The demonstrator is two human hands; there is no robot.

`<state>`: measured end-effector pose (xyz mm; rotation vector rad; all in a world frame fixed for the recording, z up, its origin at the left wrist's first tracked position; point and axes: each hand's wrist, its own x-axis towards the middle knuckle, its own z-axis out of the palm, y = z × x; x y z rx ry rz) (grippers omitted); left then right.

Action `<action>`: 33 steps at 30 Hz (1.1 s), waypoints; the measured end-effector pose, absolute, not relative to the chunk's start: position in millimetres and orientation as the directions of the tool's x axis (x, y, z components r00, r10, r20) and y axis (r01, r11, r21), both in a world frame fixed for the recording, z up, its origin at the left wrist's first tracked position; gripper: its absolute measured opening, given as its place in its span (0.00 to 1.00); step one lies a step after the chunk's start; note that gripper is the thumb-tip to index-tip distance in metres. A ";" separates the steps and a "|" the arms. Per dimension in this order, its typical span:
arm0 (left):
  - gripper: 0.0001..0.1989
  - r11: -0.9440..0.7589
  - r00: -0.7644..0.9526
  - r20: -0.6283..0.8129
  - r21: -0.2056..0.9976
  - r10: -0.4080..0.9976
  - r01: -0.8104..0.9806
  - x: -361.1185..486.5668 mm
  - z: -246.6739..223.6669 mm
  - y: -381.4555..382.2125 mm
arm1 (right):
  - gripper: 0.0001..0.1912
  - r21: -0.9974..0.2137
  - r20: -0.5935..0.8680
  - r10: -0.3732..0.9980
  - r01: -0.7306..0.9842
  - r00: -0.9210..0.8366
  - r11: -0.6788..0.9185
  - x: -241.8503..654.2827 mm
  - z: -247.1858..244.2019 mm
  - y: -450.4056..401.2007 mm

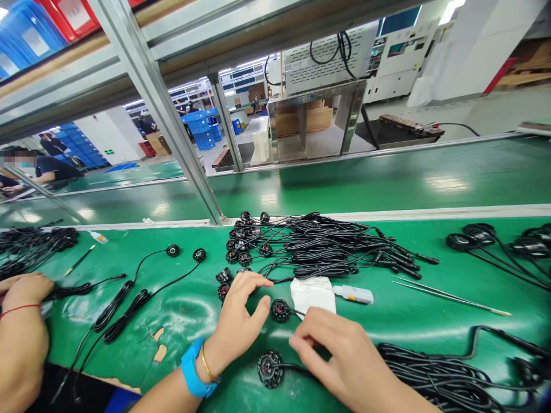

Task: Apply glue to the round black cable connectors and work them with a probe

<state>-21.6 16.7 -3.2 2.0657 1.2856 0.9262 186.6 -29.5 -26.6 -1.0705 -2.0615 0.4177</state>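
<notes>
My left hand (pixel 243 312), with a blue band and a gold bangle at the wrist, hovers over the green mat with thumb and fingers apart, holding nothing. Just right of its thumb is a small round black ribbed part (pixel 280 310) with a red centre; its cable runs under my right hand (pixel 340 350). My right hand is curled closed around that black cable, though its fingers partly hide the grip. Below lies a larger round black part (pixel 270 369), whose cable also passes beneath the right hand. A white cloth (pixel 313 293) and a small bottle (pixel 353 294) lie behind.
Coiled black cables (pixel 318 244) with round ends are heaped behind my hands; another cable bundle (pixel 434 373) lies right. Tweezers (pixel 451 297) rest on the mat. A co-worker's hand (pixel 28 287) is at the left, near two coiled cables (pixel 124 315). A metal post (pixel 159 109) rises behind.
</notes>
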 end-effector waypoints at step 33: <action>0.16 -0.714 0.588 0.460 0.623 0.666 0.320 -16.9 -7.5 8.6 | 0.10 -0.334 0.698 0.630 0.623 -0.341 0.708 188.5 -11.7 -25.4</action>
